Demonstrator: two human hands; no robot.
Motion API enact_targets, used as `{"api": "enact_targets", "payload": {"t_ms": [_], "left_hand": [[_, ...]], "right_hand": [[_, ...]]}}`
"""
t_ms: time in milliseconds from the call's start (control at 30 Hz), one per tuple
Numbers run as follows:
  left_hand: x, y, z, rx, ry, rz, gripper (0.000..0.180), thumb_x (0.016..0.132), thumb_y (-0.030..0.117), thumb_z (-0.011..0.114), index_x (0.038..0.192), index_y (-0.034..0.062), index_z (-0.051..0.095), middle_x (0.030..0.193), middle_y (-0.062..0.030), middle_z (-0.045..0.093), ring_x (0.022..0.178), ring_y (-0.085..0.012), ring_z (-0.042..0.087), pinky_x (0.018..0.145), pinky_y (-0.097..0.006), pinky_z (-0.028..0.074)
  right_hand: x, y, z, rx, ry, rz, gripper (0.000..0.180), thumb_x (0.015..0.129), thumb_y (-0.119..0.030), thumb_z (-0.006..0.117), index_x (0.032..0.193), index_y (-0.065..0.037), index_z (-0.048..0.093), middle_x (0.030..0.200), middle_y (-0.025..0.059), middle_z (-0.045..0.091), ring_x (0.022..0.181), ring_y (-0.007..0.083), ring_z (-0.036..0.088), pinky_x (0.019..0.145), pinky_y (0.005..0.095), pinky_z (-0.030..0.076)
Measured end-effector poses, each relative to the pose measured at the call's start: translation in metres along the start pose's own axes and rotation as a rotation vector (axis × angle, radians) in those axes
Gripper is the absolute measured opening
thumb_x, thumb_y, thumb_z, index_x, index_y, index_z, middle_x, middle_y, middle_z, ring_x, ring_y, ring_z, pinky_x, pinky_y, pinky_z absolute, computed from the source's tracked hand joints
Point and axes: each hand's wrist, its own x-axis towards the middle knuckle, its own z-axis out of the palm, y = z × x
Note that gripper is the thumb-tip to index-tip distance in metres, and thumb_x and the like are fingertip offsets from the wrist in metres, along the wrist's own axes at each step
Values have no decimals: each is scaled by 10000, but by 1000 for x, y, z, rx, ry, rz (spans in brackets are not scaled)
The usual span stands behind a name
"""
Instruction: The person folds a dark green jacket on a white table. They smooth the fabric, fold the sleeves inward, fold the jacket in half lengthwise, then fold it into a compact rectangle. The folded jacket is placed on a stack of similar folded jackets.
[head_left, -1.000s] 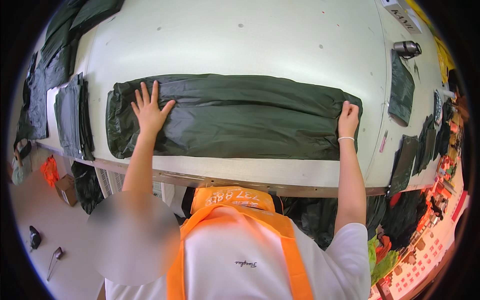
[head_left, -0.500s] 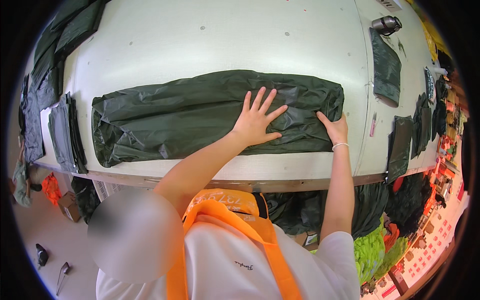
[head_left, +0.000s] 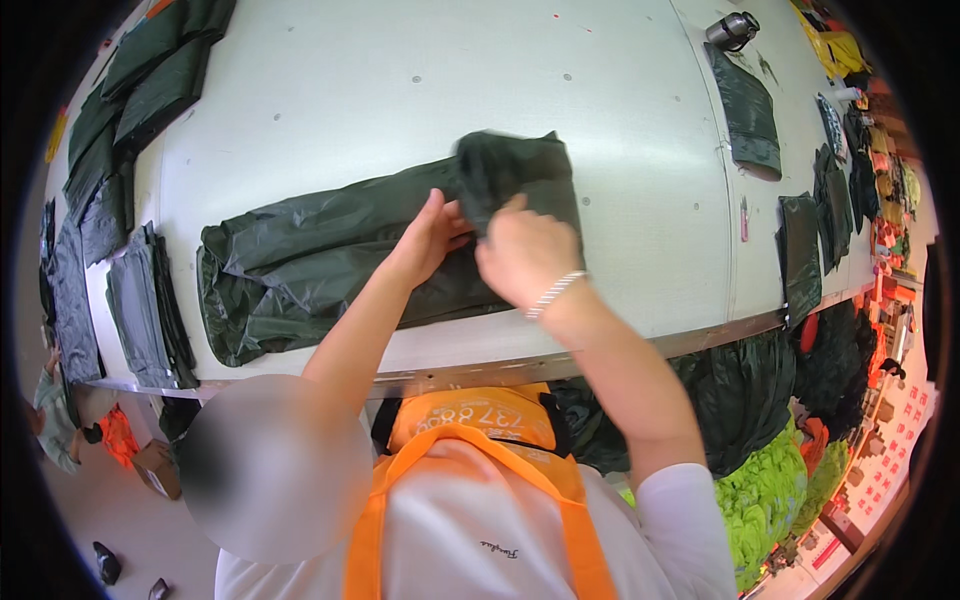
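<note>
A long dark green folded garment (head_left: 300, 260) lies across the white table (head_left: 400, 100) in front of me. Its right end (head_left: 520, 170) is turned back over the rest. My right hand (head_left: 520, 250), with a silver bracelet on the wrist, grips that folded-over end. My left hand (head_left: 432, 235) pinches the fabric just left of the fold, touching my right hand.
Stacks of folded dark green pieces (head_left: 145, 300) lie at the table's left edge, more (head_left: 150, 70) at the far left. Other dark pieces (head_left: 748, 110) and a metal flask (head_left: 732, 28) sit at the right. Green and dark cloth piles (head_left: 770, 480) lie below the table.
Both hands were pressing the garment flat, left hand sliding from its left end toward the right. Now they have come together and lifted the right end, folding it over leftward.
</note>
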Motion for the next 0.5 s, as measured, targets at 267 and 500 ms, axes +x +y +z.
{"api": "enact_targets", "payload": {"t_ms": [267,500], "left_hand": [[-31,13,-34,-127,217,149,496,783,290,731,1122,-26,554,1063,-120,618,988,-176,576,868,-325,459],[-47,19,-49,66,649,79,285,840,214,673,978,-24,597,877,-77,646,765,-155,598,687,-298,486]], "right_hand": [[44,-60,112,123,64,-104,371,824,-243,561,1010,77,589,760,193,660,707,338,637,695,463,449],[37,-93,123,167,-4,-155,554,847,-256,551,1191,154,407,778,206,644,743,338,637,726,459,452]]}}
